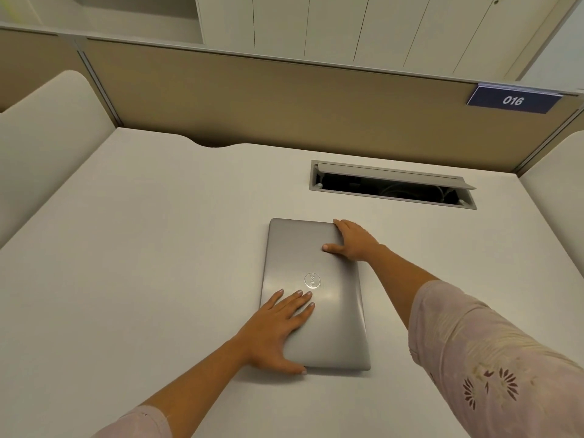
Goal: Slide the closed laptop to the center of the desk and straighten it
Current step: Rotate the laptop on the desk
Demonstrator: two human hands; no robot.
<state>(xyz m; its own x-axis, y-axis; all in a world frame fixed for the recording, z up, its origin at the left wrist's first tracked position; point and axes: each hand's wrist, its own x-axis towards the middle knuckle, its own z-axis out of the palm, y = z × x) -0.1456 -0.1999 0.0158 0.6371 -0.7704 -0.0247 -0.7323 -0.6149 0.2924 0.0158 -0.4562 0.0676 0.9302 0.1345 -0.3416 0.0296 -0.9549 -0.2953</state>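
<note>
Head view shows a closed grey laptop (316, 295) lying flat on the white desk (142, 248), short side toward the person, a little right of the middle. The left hand (278, 330) lies flat and open on the lid near the close left corner, thumb along the near edge. The right hand (354, 241), also open, presses on the far right corner. Beyond the laptop a cable hatch (392, 184) stands open; a sign (513, 99) reads 016.

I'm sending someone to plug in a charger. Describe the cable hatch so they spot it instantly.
Start at the beige partition behind the desk. Just before it, right of centre, beyond the closed laptop, sits the cable hatch: the only dark rectangular opening, grey-framed, lid propped up.
</note>
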